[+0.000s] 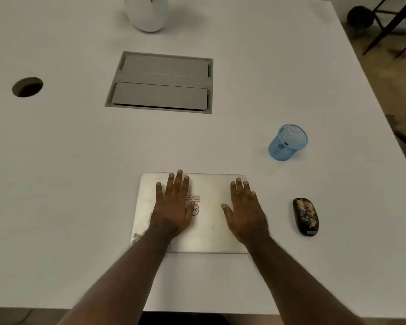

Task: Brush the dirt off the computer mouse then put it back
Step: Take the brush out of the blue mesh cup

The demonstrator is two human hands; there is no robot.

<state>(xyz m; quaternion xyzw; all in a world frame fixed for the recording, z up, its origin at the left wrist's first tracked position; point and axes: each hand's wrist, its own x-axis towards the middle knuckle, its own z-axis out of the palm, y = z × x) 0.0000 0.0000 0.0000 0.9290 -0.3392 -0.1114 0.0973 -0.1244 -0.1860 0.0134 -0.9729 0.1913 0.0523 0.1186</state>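
Dirt still speckles the black oval computer mouse (305, 216) on the white table (80, 184), right of the closed silver laptop (211, 231) where my left hand (174, 207) and right hand (246, 212) lie flat, holding nothing, so nothing is done yet.

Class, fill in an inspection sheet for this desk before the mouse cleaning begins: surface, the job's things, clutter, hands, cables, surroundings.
Surface: white table with a round hole and a closed grey hatch.
Job's things: black computer mouse, speckled with dirt, lying right of the closed laptop; no brush seen.
Clutter: blue mesh cup; white vase at the far edge.
Hands: left hand and right hand rest flat on the laptop, holding nothing.
Cables: nothing seen.
Surroundings: dark chair legs on the floor, top right.
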